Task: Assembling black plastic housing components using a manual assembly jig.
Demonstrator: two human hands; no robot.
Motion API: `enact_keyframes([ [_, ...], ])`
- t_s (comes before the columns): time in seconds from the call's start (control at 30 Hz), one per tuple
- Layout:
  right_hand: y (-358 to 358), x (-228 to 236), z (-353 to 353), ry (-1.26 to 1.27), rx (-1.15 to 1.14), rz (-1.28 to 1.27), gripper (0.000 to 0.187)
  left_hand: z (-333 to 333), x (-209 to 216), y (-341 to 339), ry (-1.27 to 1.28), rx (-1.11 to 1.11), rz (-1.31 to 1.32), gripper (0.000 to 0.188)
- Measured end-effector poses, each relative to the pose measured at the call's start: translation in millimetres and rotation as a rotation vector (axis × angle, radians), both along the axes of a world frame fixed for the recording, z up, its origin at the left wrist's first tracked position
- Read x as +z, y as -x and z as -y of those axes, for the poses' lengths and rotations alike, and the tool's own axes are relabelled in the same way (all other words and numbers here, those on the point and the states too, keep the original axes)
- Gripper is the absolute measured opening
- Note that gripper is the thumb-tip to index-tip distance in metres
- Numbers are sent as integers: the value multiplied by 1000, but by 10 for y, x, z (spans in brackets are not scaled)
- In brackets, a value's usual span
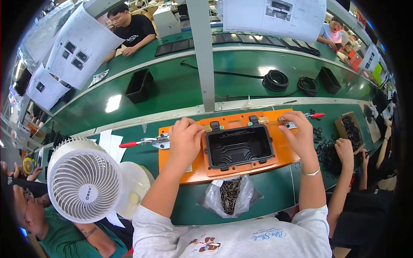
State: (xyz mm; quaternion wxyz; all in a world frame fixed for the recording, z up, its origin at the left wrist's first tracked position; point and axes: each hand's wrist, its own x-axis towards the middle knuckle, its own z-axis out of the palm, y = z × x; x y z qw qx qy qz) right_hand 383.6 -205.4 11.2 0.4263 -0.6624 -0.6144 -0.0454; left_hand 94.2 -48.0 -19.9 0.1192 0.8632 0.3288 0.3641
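The black housing (241, 148) at frame centre is probably light and rigid: grip opposite side rims (271, 144); left hand (184, 137) closure cannot be determined, right hand (301, 130) fingers stand apart.

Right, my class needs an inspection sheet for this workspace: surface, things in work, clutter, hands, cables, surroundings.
Surface: green bench, partly under an orange fixture.
Things in work: open black case in the fixture; red-handled left clamp and right clamp; bag of small metal pieces.
Clutter: white fan at left; loose black parts and cardboard box at right.
Hands: left hand by the case's left end; right hand, open, by the right clamp.
Cables: two black coils beyond the bench.
Surroundings: hanging paper sheets, black bins, other people.
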Motion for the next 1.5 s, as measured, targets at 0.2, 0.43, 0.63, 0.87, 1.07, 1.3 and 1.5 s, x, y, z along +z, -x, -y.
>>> enact_keyframes([
  [0.2,-457,-159,287,-78,-425,-245,45,113,59,40,-190,-26,-157,41],
  [0.43,-1500,-532,352,-444,-385,-1754,72,253,360,-582,-44,-153,-305,81],
  [0.63,-1675,-728,-27,-567,-128,-2053,57,226,290,-1139,5,-132,-498,85],
  [0.87,-1817,-620,-184,-877,-89,-2018,41,179,114,-1259,94,-216,-428,51],
  [1.07,-1260,246,-302,-376,4,-1175,42,176,90,-1312,94,-225,-372,49],
  [1.3,-136,74,-613,396,-216,172,30,161,111,-1265,88,-230,-374,45],
  [1.5,-742,41,-546,-111,-16,-299,21,192,180,-763,-36,-241,-81,49],
])
